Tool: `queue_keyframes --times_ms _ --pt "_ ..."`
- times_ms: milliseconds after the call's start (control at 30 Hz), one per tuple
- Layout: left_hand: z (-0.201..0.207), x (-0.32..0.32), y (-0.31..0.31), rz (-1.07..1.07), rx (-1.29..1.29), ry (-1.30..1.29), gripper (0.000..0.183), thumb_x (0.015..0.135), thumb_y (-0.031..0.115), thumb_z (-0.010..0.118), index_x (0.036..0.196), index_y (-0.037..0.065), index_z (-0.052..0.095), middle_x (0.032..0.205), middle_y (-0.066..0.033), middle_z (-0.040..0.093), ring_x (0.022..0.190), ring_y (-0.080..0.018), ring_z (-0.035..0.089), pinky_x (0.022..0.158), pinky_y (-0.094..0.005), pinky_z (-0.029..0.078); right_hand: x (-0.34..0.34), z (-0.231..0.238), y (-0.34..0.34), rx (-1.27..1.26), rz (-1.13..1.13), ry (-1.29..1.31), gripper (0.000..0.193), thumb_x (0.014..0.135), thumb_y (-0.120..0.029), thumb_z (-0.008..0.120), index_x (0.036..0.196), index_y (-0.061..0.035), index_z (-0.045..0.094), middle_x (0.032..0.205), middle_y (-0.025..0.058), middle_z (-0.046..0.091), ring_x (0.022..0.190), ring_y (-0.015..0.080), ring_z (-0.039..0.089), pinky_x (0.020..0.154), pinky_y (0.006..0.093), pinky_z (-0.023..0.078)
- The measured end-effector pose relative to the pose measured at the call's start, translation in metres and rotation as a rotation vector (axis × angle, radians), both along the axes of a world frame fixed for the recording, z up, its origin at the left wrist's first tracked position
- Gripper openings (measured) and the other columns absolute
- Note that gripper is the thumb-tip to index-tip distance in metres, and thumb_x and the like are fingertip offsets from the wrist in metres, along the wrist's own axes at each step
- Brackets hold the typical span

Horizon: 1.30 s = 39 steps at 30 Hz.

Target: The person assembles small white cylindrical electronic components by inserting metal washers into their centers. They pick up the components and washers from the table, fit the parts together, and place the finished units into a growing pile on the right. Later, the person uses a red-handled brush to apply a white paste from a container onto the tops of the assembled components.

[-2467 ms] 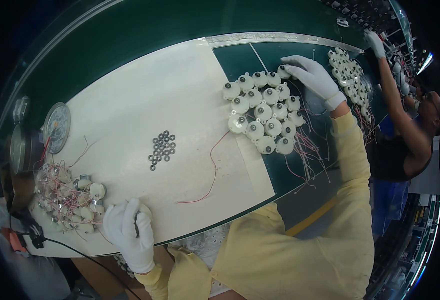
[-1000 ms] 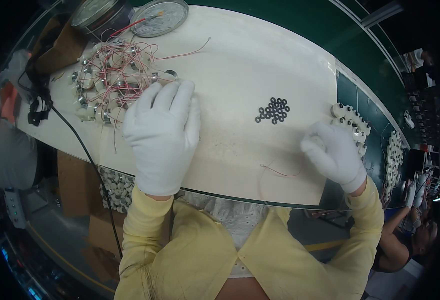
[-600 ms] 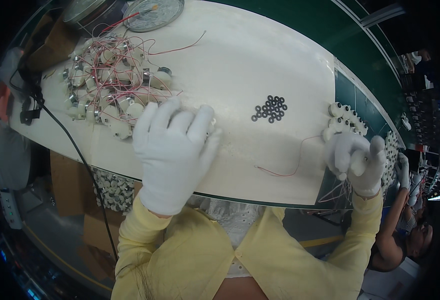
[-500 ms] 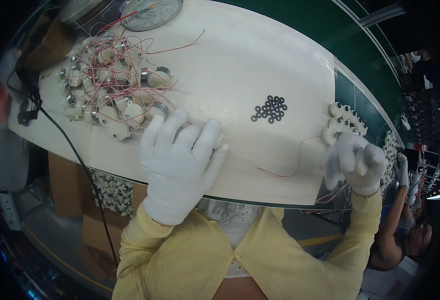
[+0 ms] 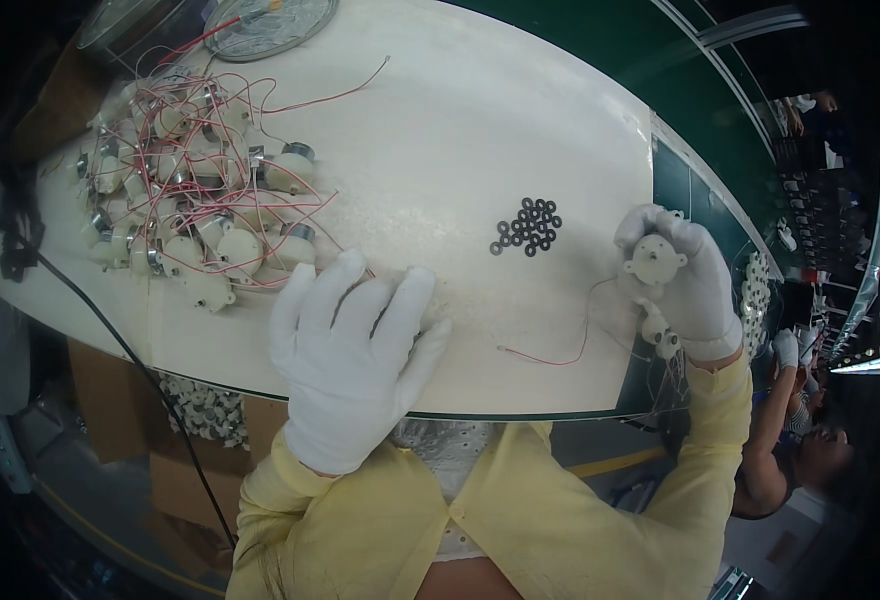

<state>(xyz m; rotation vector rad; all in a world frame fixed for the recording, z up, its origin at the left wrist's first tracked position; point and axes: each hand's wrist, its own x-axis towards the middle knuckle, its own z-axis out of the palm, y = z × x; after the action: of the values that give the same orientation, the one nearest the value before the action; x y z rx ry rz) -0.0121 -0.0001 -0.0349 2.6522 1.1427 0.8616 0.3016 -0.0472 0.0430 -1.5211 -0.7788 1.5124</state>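
Observation:
My left hand, in a white glove, lies palm down on the white table with its fingers spread. Just beyond its fingertips is a tangled heap of small cream plastic gear motors with silver cans and red and white wires. At the table's right edge, my gloved right hand pinches a round cream gear motor, its flat face with small lugs turned up. A thin red wire curls over the table beside it. More gear motors sit just below that hand, partly hidden. Between the hands lies a cluster of small black rings.
A round clear lid rests at the far left by a cardboard box. A black cable hangs past the left edge, near a box of small white parts. Rows of cream parts and a co-worker are at right.
My right hand has moved up and slightly left, turning so the gear motor it holds now shows its face. My left hand stays nearly in place. The whole view has shifted somewhat.

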Motion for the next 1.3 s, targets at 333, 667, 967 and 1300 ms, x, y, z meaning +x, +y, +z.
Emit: queue_keyframes --times_ms 333,667,967,1300 --pt "0.001 0.0 0.004 0.019 -0.029 -0.027 0.041 0.07 0.032 0.079 0.107 0.018 0.069 0.095 -0.0003 0.057 0.107 -0.0233 0.056 0.096 -0.0482 0.041 -0.029 0.019 0.011 -0.064 0.091 -0.569 0.037 0.102 -0.027 0.048 0.121 0.0013 0.061 0.093 0.0002 0.06 0.076 0.006 0.048 0.07 0.0193 0.041" --pt "0.004 -0.001 0.003 -0.015 -0.105 0.013 0.042 0.075 0.032 0.077 0.113 0.016 0.07 0.103 -0.0011 0.062 0.114 -0.0289 0.054 0.104 -0.0519 0.036 -0.02 -0.005 0.018 0.371 0.505 -1.22 0.031 0.09 -0.005 0.063 0.121 -0.0006 0.06 0.095 0.0116 0.067 0.08 0.0234 0.067 0.072 0.0312 0.052" --pt "0.004 -0.002 0.003 -0.018 -0.123 0.015 0.043 0.074 0.033 0.078 0.113 0.017 0.07 0.103 -0.0007 0.062 0.115 -0.0286 0.054 0.104 -0.0516 0.036 -0.018 -0.013 0.029 0.507 0.638 -1.51 0.036 0.079 -0.011 0.071 0.115 -0.0117 0.063 0.093 0.0032 0.065 0.081 0.0244 0.063 0.073 0.0363 0.045" --pt "0.005 -0.001 0.003 -0.014 -0.138 0.026 0.044 0.072 0.032 0.078 0.112 0.017 0.069 0.103 -0.0005 0.062 0.114 -0.0292 0.055 0.104 -0.0524 0.035 -0.029 0.0 0.028 0.492 0.769 -1.687 0.029 0.079 -0.015 0.069 0.108 -0.0181 0.062 0.081 -0.0013 0.057 0.072 0.0205 0.058 0.07 0.0344 0.041"
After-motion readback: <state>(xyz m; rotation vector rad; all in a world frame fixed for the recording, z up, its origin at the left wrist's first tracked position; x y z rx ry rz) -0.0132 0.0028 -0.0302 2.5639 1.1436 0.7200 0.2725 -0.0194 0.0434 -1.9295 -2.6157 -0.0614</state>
